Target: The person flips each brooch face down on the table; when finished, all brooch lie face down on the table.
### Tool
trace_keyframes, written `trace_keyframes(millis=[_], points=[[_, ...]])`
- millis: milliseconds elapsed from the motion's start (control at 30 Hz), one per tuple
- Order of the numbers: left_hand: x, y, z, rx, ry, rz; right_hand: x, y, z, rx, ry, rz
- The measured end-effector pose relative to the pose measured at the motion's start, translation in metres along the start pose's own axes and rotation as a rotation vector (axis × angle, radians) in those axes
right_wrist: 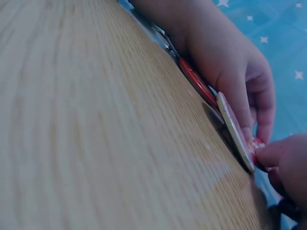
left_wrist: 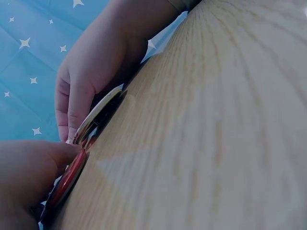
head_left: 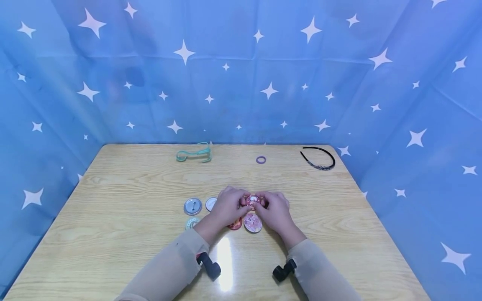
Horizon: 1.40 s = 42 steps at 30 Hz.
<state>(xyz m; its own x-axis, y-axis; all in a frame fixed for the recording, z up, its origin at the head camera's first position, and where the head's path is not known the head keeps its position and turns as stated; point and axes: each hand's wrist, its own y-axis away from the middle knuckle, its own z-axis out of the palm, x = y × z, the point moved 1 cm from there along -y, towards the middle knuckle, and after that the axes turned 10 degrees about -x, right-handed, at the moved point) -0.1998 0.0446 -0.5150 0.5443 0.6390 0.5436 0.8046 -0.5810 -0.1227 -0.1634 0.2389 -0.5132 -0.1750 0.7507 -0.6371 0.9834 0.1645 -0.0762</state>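
Note:
My left hand (head_left: 227,205) and right hand (head_left: 276,210) meet over the table and pinch a small red button badge (head_left: 252,200) from both sides. Just in front of it lies a pink patterned badge (head_left: 253,223); its pale rim tilts up from the wood in the right wrist view. Beside that, a red and orange badge (head_left: 236,225) is partly covered by my left wrist. Further left are a badge with its silver pin back up (head_left: 193,206), a white-faced round badge (head_left: 210,203) and a teal patterned badge (head_left: 191,223), the last two partly hidden by my left arm.
Along the far edge of the wooden table (head_left: 124,200) lie a teal looped plastic piece (head_left: 194,154), a small purple ring (head_left: 261,159) and a black toothed headband (head_left: 324,167). A blue curtain with white stars (head_left: 241,92) hangs behind.

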Motion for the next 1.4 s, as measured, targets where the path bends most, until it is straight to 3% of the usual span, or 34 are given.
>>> trace_keyframes(millis=[733,1400], points=[[-0.0017,-0.0004,0.0017,0.014,0.061,-0.007,-0.0001,0.0002,-0.0002,0.014,-0.041,-0.004],[-0.0009,0.0011,0.0003,0.027,0.071,0.039,-0.0013,0.0004,-0.0005,0.025,-0.097,0.000]])
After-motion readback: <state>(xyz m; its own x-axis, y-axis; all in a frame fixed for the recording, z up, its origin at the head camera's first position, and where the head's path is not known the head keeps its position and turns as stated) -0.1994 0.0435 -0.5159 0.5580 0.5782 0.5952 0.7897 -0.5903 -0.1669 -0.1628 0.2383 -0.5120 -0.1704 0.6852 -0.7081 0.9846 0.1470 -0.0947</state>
